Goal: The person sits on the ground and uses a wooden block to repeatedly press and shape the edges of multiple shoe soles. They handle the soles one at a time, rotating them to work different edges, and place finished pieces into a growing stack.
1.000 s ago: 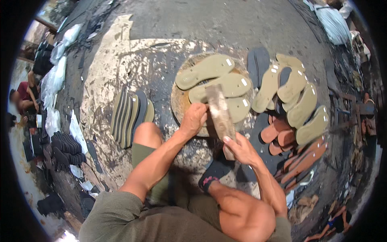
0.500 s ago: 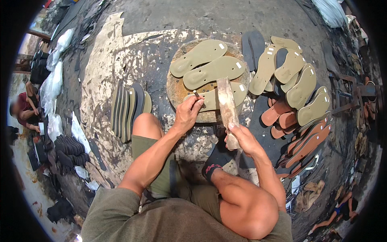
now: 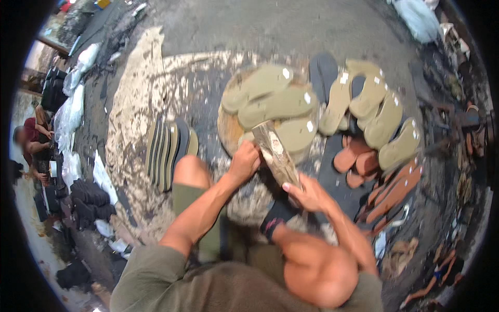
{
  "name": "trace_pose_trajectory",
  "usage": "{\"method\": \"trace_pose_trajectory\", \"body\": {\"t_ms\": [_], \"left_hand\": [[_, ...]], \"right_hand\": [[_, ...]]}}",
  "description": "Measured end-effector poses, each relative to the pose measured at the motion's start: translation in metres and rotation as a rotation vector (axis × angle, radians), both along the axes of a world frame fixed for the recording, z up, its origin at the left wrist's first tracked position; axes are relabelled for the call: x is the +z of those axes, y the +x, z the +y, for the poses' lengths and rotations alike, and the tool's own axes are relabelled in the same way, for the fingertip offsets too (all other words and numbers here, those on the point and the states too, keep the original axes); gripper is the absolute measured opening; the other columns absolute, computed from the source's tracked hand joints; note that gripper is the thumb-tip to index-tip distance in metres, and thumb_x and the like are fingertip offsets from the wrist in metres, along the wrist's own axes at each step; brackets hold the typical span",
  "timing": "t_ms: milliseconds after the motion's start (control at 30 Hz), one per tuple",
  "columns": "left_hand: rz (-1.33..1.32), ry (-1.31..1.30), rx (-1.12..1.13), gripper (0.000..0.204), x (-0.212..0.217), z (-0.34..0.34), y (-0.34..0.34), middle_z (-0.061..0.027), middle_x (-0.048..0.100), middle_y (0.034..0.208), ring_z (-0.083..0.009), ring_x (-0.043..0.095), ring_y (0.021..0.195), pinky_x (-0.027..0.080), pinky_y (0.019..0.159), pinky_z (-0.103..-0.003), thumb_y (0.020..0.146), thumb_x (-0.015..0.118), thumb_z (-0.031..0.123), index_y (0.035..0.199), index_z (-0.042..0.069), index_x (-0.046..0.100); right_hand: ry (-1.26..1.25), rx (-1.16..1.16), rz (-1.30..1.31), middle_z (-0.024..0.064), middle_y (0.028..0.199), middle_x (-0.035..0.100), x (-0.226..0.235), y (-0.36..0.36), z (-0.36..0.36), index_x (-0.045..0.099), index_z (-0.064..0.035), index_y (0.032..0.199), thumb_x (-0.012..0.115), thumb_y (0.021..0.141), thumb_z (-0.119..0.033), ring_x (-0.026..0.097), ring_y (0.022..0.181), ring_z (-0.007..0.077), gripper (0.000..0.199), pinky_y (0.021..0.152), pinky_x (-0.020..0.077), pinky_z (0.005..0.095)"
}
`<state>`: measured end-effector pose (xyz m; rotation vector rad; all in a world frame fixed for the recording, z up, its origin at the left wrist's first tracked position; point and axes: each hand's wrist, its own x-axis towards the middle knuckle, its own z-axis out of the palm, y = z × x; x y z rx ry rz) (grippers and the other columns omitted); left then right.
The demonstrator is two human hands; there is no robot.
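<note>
Olive soles [image 3: 278, 104] on round block [image 3: 226, 127], right hand [image 3: 306, 193] gripping mallet [image 3: 275, 151], left hand [image 3: 244, 162] closed, contents hidden.

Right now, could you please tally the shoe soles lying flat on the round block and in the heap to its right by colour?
Olive-green soles: 8
Orange-brown soles: about 6, overlapping
Dark grey soles: 2
Total: about 16

Left hand [image 3: 244, 161] curled in a fist, right hand [image 3: 309, 192] gripping, both forearms reaching forward.
</note>
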<state>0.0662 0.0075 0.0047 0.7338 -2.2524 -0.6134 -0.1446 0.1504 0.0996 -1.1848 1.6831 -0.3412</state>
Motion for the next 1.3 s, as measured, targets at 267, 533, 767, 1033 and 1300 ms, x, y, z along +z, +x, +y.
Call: {"method": "trace_pose_trajectory", "body": {"t_ms": [267, 533, 767, 1033, 1300], "left_hand": [[0.289, 0.794, 0.432, 0.021, 0.059, 0.007, 0.009, -0.0151, 0.067, 0.092, -0.0302, 0.067, 0.075, 0.055, 0.069, -0.042, 0.103, 0.066, 0.024, 0.105, 0.003, 0.067], [-0.198, 0.485, -0.663, 0.036, 0.054, 0.020, -0.007, -0.0168, 0.071, 0.104, -0.0387, 0.069, 0.099, 0.054, 0.088, -0.046, 0.097, 0.071, 0.040, 0.109, 0.006, 0.072], [-0.446, 0.073, -0.236, 0.066, 0.040, -0.058, -0.018, -0.0235, 0.058, 0.131, -0.0450, 0.055, 0.123, 0.043, 0.110, -0.051, 0.076, 0.082, 0.024, 0.137, 0.010, 0.061], [-0.460, 0.081, -0.223, 0.085, 0.030, -0.134, -0.020, -0.0217, 0.057, 0.125, -0.0428, 0.053, 0.120, 0.043, 0.107, -0.051, 0.067, 0.084, 0.022, 0.147, 0.015, 0.054], [-0.529, 0.298, 0.104, 0.095, 0.037, -0.172, -0.001, -0.0294, 0.056, 0.137, -0.0477, 0.054, 0.127, 0.044, 0.109, -0.053, 0.073, 0.084, 0.021, 0.157, 0.016, 0.039]], "right_hand": [[0.189, -0.155, -0.249, 0.0180, 0.119, 0.071, -0.054, -0.004, 0.031, 0.063, 0.0033, 0.133, 0.053, 0.103, -0.064, 0.064, 0.112, 0.0254, 0.075, 0.099, 0.0500, 0.0409], [-0.465, -0.526, -0.321, 0.0179, 0.117, 0.071, -0.062, 0.011, 0.021, 0.058, 0.0039, 0.129, 0.077, 0.094, -0.033, 0.072, 0.096, 0.0239, 0.054, 0.089, 0.0562, 0.0374], [-0.525, -0.756, -0.573, 0.0065, 0.100, 0.068, -0.070, -0.025, 0.015, 0.056, 0.0012, 0.124, 0.070, 0.101, -0.033, 0.070, 0.080, 0.0141, 0.043, 0.073, 0.0577, 0.0316], [-0.580, -0.761, -0.667, 0.0057, 0.101, 0.064, -0.087, -0.003, -0.020, 0.051, 0.0012, 0.125, 0.067, 0.103, -0.032, 0.067, 0.081, 0.0126, 0.043, 0.076, 0.0560, 0.0333], [-0.478, -0.733, -0.545, 0.0079, 0.090, 0.071, -0.105, -0.003, -0.055, 0.063, 0.0025, 0.109, 0.068, 0.099, -0.047, 0.066, 0.085, 0.0156, 0.051, 0.078, 0.0544, 0.0349]]}}
